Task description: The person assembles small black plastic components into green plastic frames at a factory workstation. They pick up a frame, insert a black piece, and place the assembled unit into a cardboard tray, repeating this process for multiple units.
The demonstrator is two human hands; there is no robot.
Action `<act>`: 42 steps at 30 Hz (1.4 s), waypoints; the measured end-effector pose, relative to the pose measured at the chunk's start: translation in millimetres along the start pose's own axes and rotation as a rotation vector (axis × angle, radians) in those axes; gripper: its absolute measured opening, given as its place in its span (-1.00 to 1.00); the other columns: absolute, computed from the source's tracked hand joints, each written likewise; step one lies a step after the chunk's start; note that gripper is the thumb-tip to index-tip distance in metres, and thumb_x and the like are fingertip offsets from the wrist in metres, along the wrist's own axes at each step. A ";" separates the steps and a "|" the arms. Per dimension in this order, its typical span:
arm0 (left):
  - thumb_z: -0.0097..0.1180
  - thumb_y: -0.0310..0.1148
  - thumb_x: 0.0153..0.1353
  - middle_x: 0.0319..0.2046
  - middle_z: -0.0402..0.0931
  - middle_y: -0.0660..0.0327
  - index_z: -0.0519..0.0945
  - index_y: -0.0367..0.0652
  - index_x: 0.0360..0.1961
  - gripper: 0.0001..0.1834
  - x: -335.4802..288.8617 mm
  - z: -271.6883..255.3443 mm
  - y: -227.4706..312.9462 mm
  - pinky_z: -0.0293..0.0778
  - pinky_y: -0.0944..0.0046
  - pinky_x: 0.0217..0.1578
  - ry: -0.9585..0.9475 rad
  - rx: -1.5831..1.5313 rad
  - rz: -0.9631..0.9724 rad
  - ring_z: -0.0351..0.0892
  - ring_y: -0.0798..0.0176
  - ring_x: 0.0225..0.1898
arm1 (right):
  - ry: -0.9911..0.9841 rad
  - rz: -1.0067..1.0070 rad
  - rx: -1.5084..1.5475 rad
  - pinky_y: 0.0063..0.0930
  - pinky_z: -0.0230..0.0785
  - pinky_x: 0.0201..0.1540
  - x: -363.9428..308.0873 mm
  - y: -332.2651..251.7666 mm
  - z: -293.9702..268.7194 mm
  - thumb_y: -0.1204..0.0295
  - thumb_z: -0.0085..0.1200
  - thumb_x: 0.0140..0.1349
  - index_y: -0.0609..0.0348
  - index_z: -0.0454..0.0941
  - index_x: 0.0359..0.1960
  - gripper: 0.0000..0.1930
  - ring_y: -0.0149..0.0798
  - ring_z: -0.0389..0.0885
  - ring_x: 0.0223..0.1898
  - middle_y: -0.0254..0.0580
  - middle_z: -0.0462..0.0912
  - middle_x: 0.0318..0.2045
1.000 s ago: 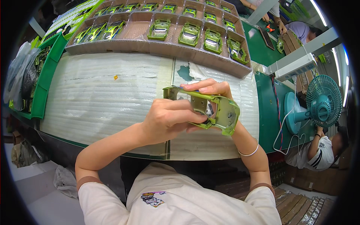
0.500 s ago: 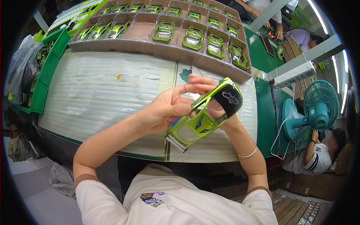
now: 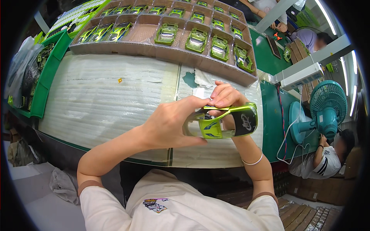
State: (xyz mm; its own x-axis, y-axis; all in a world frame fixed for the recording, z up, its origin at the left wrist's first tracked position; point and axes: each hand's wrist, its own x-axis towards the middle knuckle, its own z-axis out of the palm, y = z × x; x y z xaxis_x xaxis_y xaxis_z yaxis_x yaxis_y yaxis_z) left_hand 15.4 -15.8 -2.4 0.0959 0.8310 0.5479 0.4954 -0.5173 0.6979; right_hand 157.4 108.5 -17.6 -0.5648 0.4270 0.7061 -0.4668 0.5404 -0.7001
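Between my two hands, above the front part of the table, is a lime-green toy car body (image 3: 211,129) with a black hood and clear windows. My left hand (image 3: 175,121) grips its rear end, thumb along the near side and fingers on the far side. My right hand (image 3: 227,98) is behind the car, its fingers closed on the far edge close to the left fingertips; part of that hand shows through the windows. Beyond them stands a cardboard box (image 3: 154,51) with clear compartments, several holding similar green car bodies (image 3: 196,40).
A green crate (image 3: 52,73) with dark parts and plastic bags stands at the left. White foam sheet (image 3: 108,100) covers the table, with a small yellow piece (image 3: 120,80) on it. At the right are a teal fan (image 3: 327,111), a power strip (image 3: 302,77) and cables. Other people sit nearby.
The car body has turned from a slant to nearly level, its black hood swinging down to the right. My left hand has shifted onto its rear, and the right fingers now show at the far edge.
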 end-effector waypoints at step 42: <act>0.31 -0.26 -0.11 -0.43 0.50 0.24 0.47 -0.30 -0.16 -0.50 1.1 -14.2 -4.5 0.39 0.43 -0.44 0.006 -0.464 -0.394 0.47 0.45 -0.44 | 0.117 0.628 0.420 -0.21 0.22 0.15 -1.5 -14.1 5.1 0.40 0.06 0.15 0.28 0.37 -0.05 -0.66 -0.14 0.46 0.01 -0.03 0.55 -0.19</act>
State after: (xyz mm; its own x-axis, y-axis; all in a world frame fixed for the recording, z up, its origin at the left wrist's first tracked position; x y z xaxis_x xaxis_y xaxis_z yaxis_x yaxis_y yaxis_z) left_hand 1.0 -15.5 1.6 -0.0240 0.9776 0.2090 0.0639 -0.2071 0.9762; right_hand 161.3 96.5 -9.3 -0.7448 0.6497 0.1522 -0.3142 -0.1403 -0.9389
